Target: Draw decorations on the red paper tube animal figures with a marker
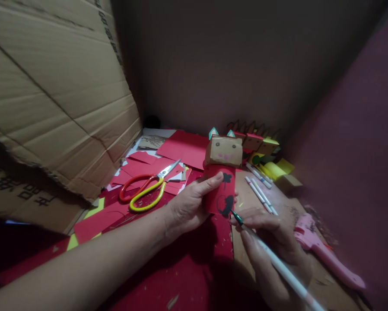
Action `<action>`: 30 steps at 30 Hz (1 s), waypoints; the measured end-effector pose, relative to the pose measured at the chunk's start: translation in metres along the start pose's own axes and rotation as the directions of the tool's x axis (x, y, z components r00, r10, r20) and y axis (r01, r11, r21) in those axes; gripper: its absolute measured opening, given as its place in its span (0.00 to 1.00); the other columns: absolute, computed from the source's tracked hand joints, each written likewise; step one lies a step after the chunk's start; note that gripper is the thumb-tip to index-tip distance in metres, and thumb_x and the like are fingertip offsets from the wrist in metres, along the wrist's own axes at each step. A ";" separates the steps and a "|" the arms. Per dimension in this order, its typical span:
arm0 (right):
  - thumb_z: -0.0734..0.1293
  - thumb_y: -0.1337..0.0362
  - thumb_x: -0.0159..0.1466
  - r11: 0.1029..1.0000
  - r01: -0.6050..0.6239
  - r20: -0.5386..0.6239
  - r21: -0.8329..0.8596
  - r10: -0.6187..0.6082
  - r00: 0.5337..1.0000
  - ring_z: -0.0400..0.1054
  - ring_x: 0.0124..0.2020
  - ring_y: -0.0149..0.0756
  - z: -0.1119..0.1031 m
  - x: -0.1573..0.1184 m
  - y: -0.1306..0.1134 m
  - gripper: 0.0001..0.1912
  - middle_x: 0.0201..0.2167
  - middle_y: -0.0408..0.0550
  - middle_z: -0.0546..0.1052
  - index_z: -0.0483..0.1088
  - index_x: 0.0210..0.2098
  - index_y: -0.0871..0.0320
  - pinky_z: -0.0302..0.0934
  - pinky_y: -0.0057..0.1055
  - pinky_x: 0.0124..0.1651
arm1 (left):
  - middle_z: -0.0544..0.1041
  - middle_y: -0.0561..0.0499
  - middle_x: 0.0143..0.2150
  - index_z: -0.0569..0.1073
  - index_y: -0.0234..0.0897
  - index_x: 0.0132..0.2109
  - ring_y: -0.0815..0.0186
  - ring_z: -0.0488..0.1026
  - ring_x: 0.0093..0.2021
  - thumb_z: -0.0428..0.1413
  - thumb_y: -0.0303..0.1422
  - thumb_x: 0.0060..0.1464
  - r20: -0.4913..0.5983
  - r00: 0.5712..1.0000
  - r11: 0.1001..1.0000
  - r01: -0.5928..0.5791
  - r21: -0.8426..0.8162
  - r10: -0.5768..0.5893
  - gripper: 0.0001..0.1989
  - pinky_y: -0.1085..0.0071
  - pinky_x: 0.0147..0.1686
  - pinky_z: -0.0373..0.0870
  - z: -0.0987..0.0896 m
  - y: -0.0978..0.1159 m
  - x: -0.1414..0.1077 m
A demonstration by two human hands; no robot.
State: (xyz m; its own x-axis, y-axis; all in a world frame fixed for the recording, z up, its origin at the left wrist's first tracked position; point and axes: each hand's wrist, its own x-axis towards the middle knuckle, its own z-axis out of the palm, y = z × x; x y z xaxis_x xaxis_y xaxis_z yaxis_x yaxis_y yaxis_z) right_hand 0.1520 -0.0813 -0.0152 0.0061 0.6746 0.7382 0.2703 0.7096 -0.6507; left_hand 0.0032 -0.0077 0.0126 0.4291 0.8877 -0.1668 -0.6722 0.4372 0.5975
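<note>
My left hand (194, 203) is wrapped around a paper-craft animal figure (222, 151), its thumb pressing on the front. The figure has a brown cardboard box head with drawn eyes, pink marks and two blue-edged ears. Its body is a red paper tube bearing black drawn shapes. Between the fingers of my right hand (275, 255) is a white marker pen (278, 263) with a dark green tip end. That tip is at the lower edge of the red body, beside the larger black shape; whether it touches cannot be told.
Scissors (148, 185) with red and yellow handles lie left, over red paper sheets (184, 147). Several markers (260, 194) lie right of the figure, near more box-headed figures (262, 144). A pink tool (326, 252) lies far right. A large cardboard panel (58, 86) stands left.
</note>
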 end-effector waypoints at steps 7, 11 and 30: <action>0.68 0.72 0.65 0.990 -0.106 -0.045 0.093 0.110 0.993 0.76 0.34 0.35 -0.006 0.011 0.002 0.09 0.34 0.44 0.79 0.76 0.42 0.52 0.71 0.29 0.37 | 0.82 0.42 0.29 0.80 0.29 0.37 0.63 0.79 0.28 0.63 0.33 0.59 0.045 0.997 0.997 -0.072 0.027 0.071 0.09 0.69 0.35 0.77 -0.004 0.001 0.001; 0.70 0.71 0.65 0.958 -0.240 -0.071 0.155 0.253 0.965 0.74 0.29 0.32 -0.003 0.024 -0.002 0.07 0.32 0.42 0.79 0.75 0.40 0.52 0.70 0.27 0.32 | 0.83 0.43 0.29 0.80 0.29 0.36 0.64 0.80 0.28 0.63 0.31 0.58 0.010 0.996 0.996 -0.088 0.012 0.087 0.07 0.71 0.33 0.78 -0.004 0.005 0.002; 0.65 0.76 0.65 0.998 0.019 -0.021 0.056 -0.017 1.000 0.75 0.39 0.35 0.012 0.012 0.004 0.11 0.35 0.45 0.77 0.72 0.42 0.53 0.69 0.33 0.45 | 0.82 0.41 0.27 0.79 0.28 0.37 0.62 0.80 0.27 0.63 0.35 0.58 -0.017 1.000 1.000 0.000 0.024 0.001 0.11 0.68 0.34 0.78 -0.007 0.006 -0.001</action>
State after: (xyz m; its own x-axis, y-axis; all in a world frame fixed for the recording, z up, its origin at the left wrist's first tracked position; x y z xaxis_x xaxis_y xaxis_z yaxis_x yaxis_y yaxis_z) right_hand 0.1422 -0.0680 -0.0115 0.0216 0.6576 0.7530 0.2156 0.7324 -0.6458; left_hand -0.0051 -0.0053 0.0110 0.4181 0.8904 -0.1796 -0.6579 0.4332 0.6161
